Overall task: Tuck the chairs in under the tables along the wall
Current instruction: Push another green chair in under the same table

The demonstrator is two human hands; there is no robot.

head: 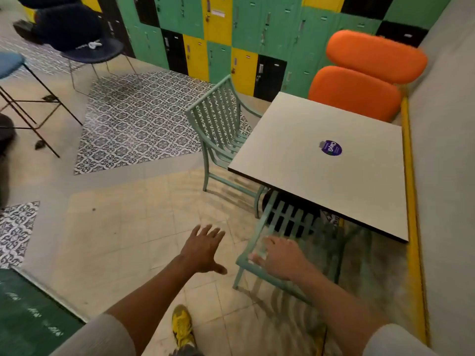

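Under the near edge of the square white counter, the closer green chair sits part-tucked, its top rail under the right hand, which lies flat and spread on it rather than gripping, while the left hand hovers open and empty just beside. A one-sided push from that loose palm could, I judge, slew the chair or knock its back into the counter edge. The second green chair stands tucked at the counter's left side; pale and patterned floor tiles, coloured lockers behind.
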